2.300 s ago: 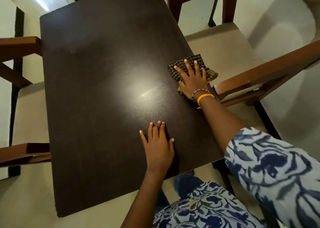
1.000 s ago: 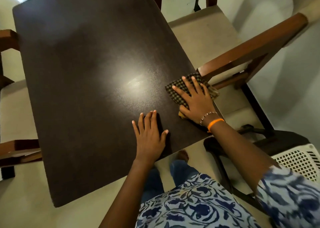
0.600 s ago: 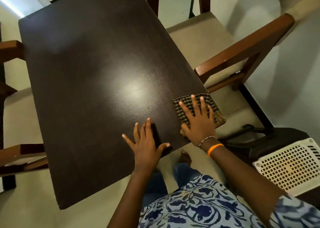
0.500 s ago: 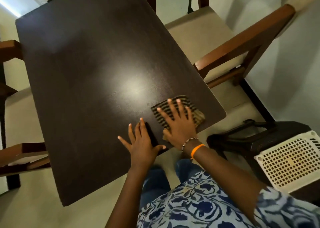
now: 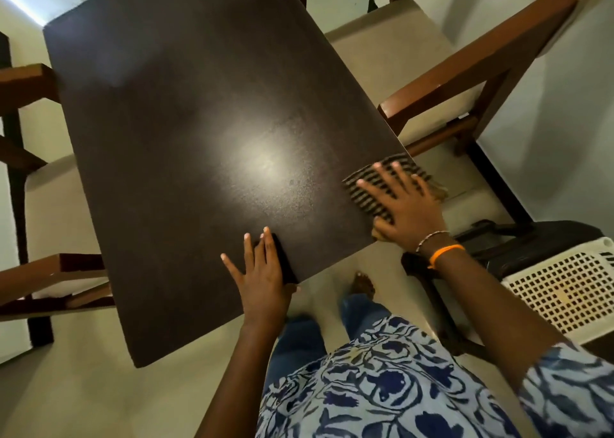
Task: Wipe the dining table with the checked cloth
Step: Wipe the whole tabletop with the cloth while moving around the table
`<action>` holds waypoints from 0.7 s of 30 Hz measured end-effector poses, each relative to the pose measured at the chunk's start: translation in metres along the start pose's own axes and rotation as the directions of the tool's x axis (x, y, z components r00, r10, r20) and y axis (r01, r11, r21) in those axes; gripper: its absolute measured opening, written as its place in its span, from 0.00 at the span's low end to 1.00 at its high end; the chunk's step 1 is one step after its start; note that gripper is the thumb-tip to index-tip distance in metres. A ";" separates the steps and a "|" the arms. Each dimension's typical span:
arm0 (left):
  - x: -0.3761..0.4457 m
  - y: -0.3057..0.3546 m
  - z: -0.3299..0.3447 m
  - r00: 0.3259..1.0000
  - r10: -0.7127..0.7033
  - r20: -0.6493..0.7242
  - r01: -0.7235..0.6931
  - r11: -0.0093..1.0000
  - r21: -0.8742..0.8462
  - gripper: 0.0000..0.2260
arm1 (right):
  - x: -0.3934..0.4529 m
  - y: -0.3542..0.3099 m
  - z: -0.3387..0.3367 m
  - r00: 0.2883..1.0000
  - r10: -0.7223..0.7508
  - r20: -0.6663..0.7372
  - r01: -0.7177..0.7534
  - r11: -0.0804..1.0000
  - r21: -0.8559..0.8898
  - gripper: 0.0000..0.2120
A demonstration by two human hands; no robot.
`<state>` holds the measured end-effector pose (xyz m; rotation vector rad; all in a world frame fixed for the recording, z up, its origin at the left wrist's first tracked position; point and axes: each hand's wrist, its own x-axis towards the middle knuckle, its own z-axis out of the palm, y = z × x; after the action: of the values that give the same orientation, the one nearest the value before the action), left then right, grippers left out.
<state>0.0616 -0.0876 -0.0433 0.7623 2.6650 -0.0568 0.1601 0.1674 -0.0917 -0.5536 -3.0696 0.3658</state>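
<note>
The dark brown dining table [image 5: 186, 145] fills the middle of the head view. The checked cloth [image 5: 365, 191] lies at the table's near right corner, partly hanging over the right edge. My right hand [image 5: 403, 205] presses flat on the cloth with fingers spread; it wears a bead bracelet and an orange band. My left hand [image 5: 262, 271] rests flat on the table's near edge, fingers apart, holding nothing.
A wooden chair [image 5: 465, 72] with a beige seat stands close to the table's right side. Another wooden chair [image 5: 30, 271] stands at the left. A white perforated basket [image 5: 564, 291] and a black stool frame [image 5: 531, 241] sit on the floor at the right.
My right hand has slid the cloth from near my left hand out to the right edge of the table. My left hand stays planted at the near edge.
</note>
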 end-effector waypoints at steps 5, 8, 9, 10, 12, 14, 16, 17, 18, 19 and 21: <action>0.002 -0.005 0.001 0.999 0.049 -0.021 -0.048 0.999 0.017 0.50 | -0.010 0.022 -0.009 0.959 0.282 0.018 -0.282 0.959 0.002 0.34; 0.002 -0.009 0.002 0.997 0.081 -0.012 -0.080 0.996 0.042 0.50 | -0.012 -0.005 -0.001 0.947 0.320 0.019 -0.319 0.947 -0.036 0.35; 0.000 -0.010 0.002 0.996 0.093 -0.006 -0.093 0.995 0.048 0.50 | -0.013 -0.015 0.002 0.949 0.315 0.022 -0.314 0.949 -0.039 0.34; -0.002 -0.013 0.003 0.994 0.105 -0.006 -0.105 0.993 0.044 0.49 | -0.014 -0.029 0.005 0.955 0.295 0.024 -0.294 0.955 -0.042 0.34; -0.008 -0.023 0.006 0.992 0.124 -0.015 -0.124 0.992 0.023 0.49 | -0.015 -0.062 0.013 0.972 0.236 0.016 -0.235 0.971 -0.050 0.34; -0.018 -0.038 0.010 0.992 0.122 -0.027 -0.122 0.993 0.006 0.50 | -0.017 -0.102 0.023 0.982 0.189 0.002 -0.189 0.981 -0.043 0.34; -0.032 -0.060 0.015 0.993 0.104 -0.049 -0.104 0.995 -0.009 0.50 | -0.019 -0.147 0.035 0.991 0.134 -0.011 -0.134 0.991 -0.012 0.34; -0.040 -0.074 0.017 0.994 0.092 -0.055 -0.093 0.996 -0.015 0.49 | -0.020 -0.171 0.041 0.995 0.095 -0.005 -0.095 0.995 0.002 0.34; -0.046 -0.089 0.020 0.995 0.077 -0.058 -0.078 0.997 -0.015 0.49 | -0.021 -0.194 0.047 0.999 0.051 0.007 -0.051 0.999 0.013 0.35; -0.051 -0.103 0.023 0.996 0.062 -0.068 -0.063 0.998 -0.010 0.50 | -0.023 -0.216 0.053 1.000 0.002 0.021 -0.003 1.000 0.018 0.34; -0.060 -0.132 0.031 0.996 0.002 -0.085 -0.003 1.000 -0.001 0.51 | -0.027 -0.262 0.067 0.992 -0.116 0.060 0.113 0.993 0.043 0.33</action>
<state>0.0512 -0.2345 -0.0586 0.7843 2.7443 -0.0221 0.0922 -0.0960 -0.0959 -0.3699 -3.1275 0.4479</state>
